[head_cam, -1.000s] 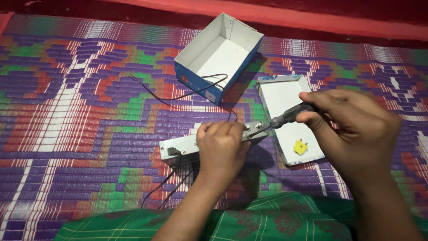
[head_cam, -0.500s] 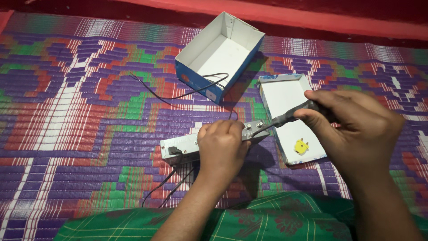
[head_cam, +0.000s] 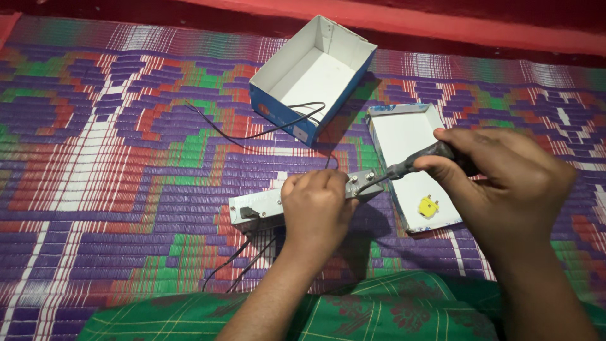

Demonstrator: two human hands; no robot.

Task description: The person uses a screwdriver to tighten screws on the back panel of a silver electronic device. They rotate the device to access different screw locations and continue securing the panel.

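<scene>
My left hand (head_cam: 317, 203) presses down on a small silver metal box (head_cam: 262, 207) lying on the woven mat, covering its middle. Black wires (head_cam: 243, 262) run from the box's left end toward me. My right hand (head_cam: 505, 183) grips the black handle of a screwdriver (head_cam: 410, 165), whose tip rests at the screws on the box's right end (head_cam: 363, 183). Just beyond that end lies a white box lid (head_cam: 404, 136) with a small yellow part (head_cam: 429, 206) in it.
An open white cardboard box with blue sides (head_cam: 314, 79) stands at the back, a black wire (head_cam: 252, 134) trailing out of it across the purple, green and red mat (head_cam: 113, 164). Green checked cloth (head_cam: 379, 312) covers my lap at the bottom edge.
My right hand has shifted slightly on the screwdriver handle, and the shaft sits at a slightly different angle at the box's right end. My left hand stays on the box.
</scene>
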